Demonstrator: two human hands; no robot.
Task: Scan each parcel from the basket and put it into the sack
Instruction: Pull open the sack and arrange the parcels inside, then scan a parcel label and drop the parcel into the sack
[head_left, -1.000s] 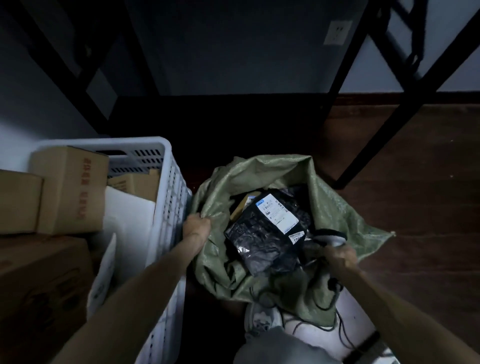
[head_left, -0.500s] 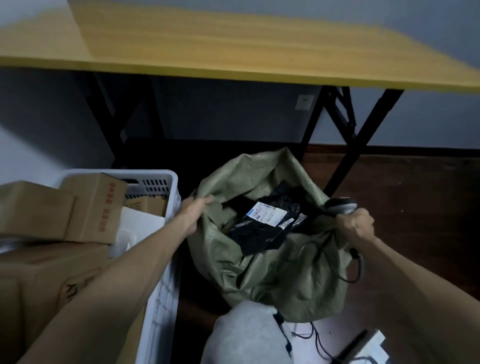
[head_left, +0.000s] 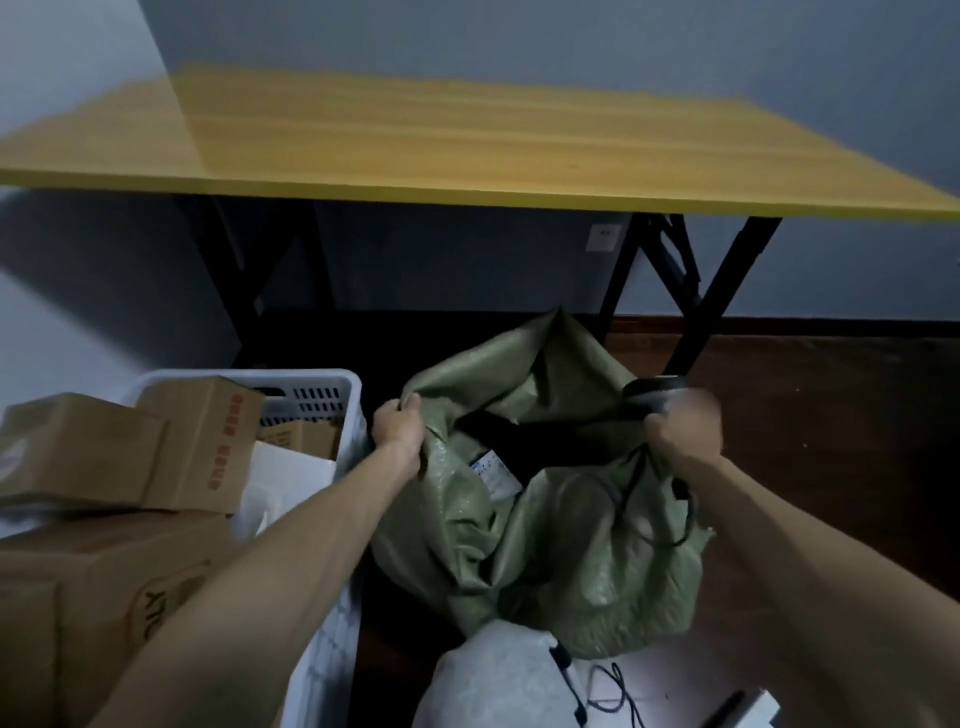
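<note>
A green woven sack (head_left: 561, 545) stands on the floor in front of me. My left hand (head_left: 397, 428) grips its left rim. My right hand (head_left: 680, 431) grips the right rim together with a black handheld scanner (head_left: 655, 391), whose cable hangs down the sack's side. Inside the sack lies a black parcel with a white label (head_left: 496, 470), mostly hidden by the folded cloth. A white plastic basket (head_left: 317, 387) to the left holds several brown cardboard boxes (head_left: 202, 441).
A yellow table (head_left: 467, 150) on black folding legs stands just beyond the sack. Dark wood floor lies to the right. A white bag (head_left: 498, 680) and loose black cables lie near my feet at the bottom.
Both hands have pulled the sack's rim upward and apart, folding the cloth over the black parcel. The camera has tilted up, bringing the table top into view.
</note>
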